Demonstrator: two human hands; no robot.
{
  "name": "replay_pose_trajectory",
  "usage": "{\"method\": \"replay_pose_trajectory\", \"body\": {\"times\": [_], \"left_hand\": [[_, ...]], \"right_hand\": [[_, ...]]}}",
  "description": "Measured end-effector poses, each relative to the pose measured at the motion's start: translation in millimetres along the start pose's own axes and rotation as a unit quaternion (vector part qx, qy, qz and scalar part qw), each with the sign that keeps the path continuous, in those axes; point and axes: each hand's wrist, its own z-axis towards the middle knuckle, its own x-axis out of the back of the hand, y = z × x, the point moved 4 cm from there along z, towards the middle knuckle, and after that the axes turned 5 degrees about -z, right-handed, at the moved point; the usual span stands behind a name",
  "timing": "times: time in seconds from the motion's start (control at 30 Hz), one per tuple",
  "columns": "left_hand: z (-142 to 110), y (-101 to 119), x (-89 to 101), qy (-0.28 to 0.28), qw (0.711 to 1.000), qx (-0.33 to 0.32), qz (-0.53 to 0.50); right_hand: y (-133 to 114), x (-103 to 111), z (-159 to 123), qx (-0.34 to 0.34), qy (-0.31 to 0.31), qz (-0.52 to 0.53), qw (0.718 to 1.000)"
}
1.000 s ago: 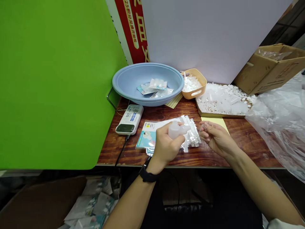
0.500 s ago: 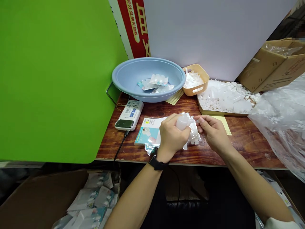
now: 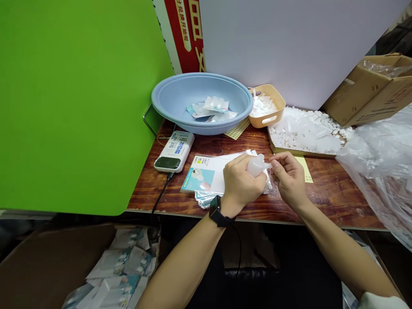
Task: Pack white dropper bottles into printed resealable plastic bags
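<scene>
In the head view my left hand (image 3: 241,182) is wrapped round a small translucent white squeeze bottle (image 3: 255,165), its narrow neck pointing right. My right hand (image 3: 289,178) pinches at the tip of that neck with thumb and forefinger; whatever small part lies between them is hidden. Both hands are above a stack of printed plastic packets (image 3: 206,174) with white and teal fronts. A black watch (image 3: 219,212) is on my left wrist.
A blue basin (image 3: 174,96) holding several packets stands behind, beside a tan basket (image 3: 278,107) of white pieces. Further right are a tray (image 3: 299,151) of small white parts, crumpled plastic sheeting (image 3: 376,159) and a cardboard box (image 3: 357,94). A white device (image 3: 177,150) with a cable sits left.
Both hands and the bottle have shifted slightly right in the view, which has itself moved a little. The bottle is still in my left hand, my right fingers still at its tip.
</scene>
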Motion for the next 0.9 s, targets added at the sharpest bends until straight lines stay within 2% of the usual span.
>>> {"method": "replay_pose_trajectory", "body": {"times": [0.13, 0.3, 0.5, 0.57, 0.7, 0.8, 0.9], "left_hand": [[-2.9, 1.3, -5.3, -0.008, 1.0, 0.009, 0.023], [-8.7, 5.3, -10.1, -0.007, 0.999, -0.014, 0.042], [-8.7, 2.8, -11.3, -0.01, 1.0, -0.013, 0.002], [-6.6, 0.3, -9.5, 0.0, 1.0, 0.005, 0.01], [-4.9, -3.9, -5.9, 0.032, 0.998, 0.062, 0.002], [-5.0, -3.6, -8.1, 0.026, 0.997, 0.076, -0.016], [-4.8, -2.4, -12.0, 0.022, 0.997, 0.071, -0.02]], "right_hand": [[2.0, -0.3, -6.0, -0.005, 0.029, -0.025, 0.999], [2.8, 1.3, -12.8, -0.042, 0.043, 0.029, 0.998], [3.6, 5.8, -4.1, -0.116, 0.007, 0.077, 0.99], [10.8, 19.9, 8.1, -0.158, 0.014, 0.098, 0.982], [34.1, 73.4, 33.2, -0.226, 0.108, 0.138, 0.958], [50.2, 107.4, 41.7, -0.245, 0.166, 0.157, 0.942], [59.2, 122.7, 42.9, -0.241, 0.199, 0.167, 0.935]]}}
